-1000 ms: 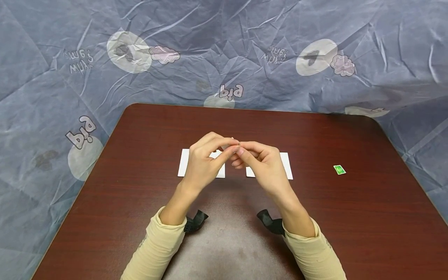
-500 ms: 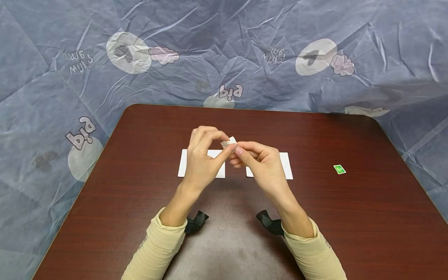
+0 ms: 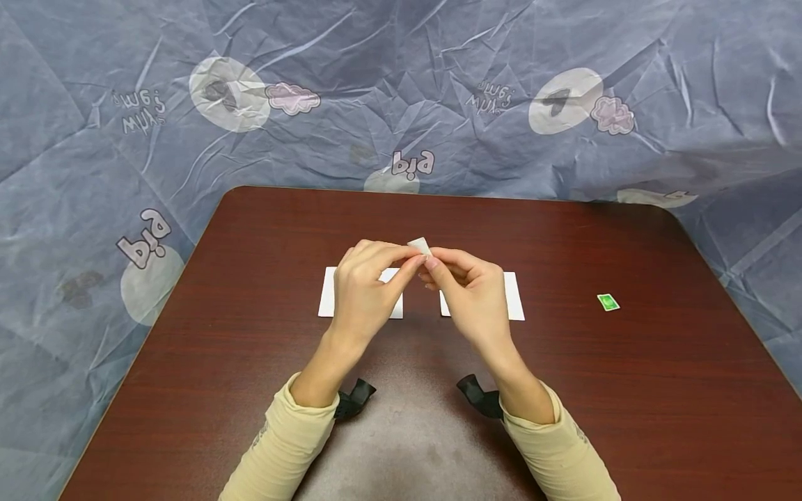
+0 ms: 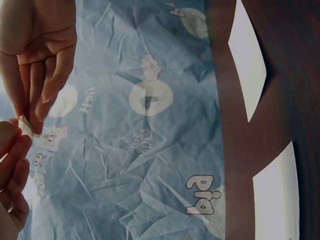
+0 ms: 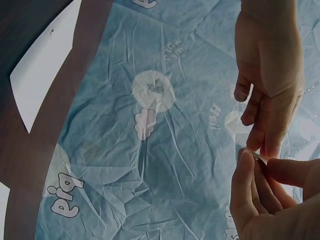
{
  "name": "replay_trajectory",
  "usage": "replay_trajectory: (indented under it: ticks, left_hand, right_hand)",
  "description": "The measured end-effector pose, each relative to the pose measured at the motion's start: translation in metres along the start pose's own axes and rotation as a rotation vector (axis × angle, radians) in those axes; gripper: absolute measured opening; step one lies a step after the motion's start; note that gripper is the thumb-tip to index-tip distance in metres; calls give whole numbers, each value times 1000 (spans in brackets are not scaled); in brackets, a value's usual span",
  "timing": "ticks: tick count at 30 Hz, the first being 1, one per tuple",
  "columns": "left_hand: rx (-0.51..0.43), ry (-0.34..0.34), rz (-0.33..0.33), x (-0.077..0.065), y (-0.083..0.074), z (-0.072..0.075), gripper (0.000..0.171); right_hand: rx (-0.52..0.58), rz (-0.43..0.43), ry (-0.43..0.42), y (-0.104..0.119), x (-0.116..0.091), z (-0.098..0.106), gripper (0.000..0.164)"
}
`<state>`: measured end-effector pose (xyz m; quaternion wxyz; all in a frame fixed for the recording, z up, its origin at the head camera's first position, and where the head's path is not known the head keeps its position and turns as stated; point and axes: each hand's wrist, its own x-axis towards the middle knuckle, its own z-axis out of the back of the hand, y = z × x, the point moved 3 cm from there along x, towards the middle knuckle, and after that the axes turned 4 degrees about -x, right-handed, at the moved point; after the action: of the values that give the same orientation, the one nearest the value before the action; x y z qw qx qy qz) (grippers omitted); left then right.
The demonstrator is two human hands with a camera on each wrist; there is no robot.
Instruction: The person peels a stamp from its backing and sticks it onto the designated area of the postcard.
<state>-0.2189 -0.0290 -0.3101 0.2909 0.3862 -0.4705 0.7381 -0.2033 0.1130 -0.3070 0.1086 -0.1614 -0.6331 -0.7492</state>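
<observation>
So the left hand (image 3: 366, 289) and right hand (image 3: 479, 292) both have a fingertip grip on one tiny white slip (image 3: 420, 245), pinched up above the desk (image 3: 664, 390), roughly midway between its side edges. Two white paper rectangles lie on the desk, partly hidden by the hands. There's also a little green white-bordered square (image 3: 608, 303) over toward the right edge.

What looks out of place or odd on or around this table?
The backdrop cloth is heavily creased, and its lettering appears upside down in the head view. On the table, the small green square lies by itself, off to the right of the two white cards. I see no spill.
</observation>
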Motion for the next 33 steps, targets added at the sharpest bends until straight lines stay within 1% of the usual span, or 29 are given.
replay_trajectory:
  ticks: [4, 11, 17, 20, 24, 28, 33]
  left_hand:
    - [24, 37, 15, 0, -1, -1, 8]
    - [41, 103, 67, -1, -2, -2, 8]
    - [68, 142, 93, -2, -3, -4, 9]
    - [86, 160, 106, -3, -3, -5, 8]
    - [108, 194, 134, -4, -2, -6, 7]
    - [97, 233, 173, -6, -1, -8, 7]
    - [78, 254, 200, -7, 1, -10, 6]
  right_hand:
    - [-116, 81, -38, 0, -1, 0, 13]
    - [-372, 230, -104, 0, -3, -1, 13]
    - [-456, 295, -128, 3, -5, -3, 13]
    - [-513, 344, -143, 3, -6, -4, 13]
    - [-640, 425, -164, 4, -10, -7, 13]
    - [-752, 479, -177, 4, -12, -10, 13]
    - [-777, 513, -176, 2, -13, -12, 15]
